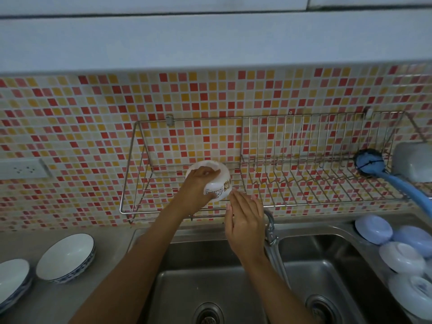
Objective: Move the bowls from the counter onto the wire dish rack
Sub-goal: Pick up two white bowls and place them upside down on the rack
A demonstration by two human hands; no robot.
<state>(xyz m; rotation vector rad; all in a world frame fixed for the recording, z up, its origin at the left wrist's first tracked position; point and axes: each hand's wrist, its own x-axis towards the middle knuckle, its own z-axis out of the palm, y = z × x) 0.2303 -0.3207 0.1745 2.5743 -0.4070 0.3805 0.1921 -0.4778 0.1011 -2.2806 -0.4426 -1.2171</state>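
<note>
The wire dish rack (268, 174) hung on the tiled wall. In its left bay, the left hand (198, 183) gripped a small white bowl (217, 181) tilted, apparently for draining. Just below the rack's front rail, the right hand (245, 218) hovered open and empty, probably to steady it.

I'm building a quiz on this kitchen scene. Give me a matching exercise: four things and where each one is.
Things:
1 small white bowl
2 blue-rimmed bowls
3 blue brush
4 pale upturned bowls

Places:
A counter left of the sink
B right end of the wire rack
C in the left hand
D counter right of the sink

Pairs: 1-C, 2-A, 3-B, 4-D
</note>
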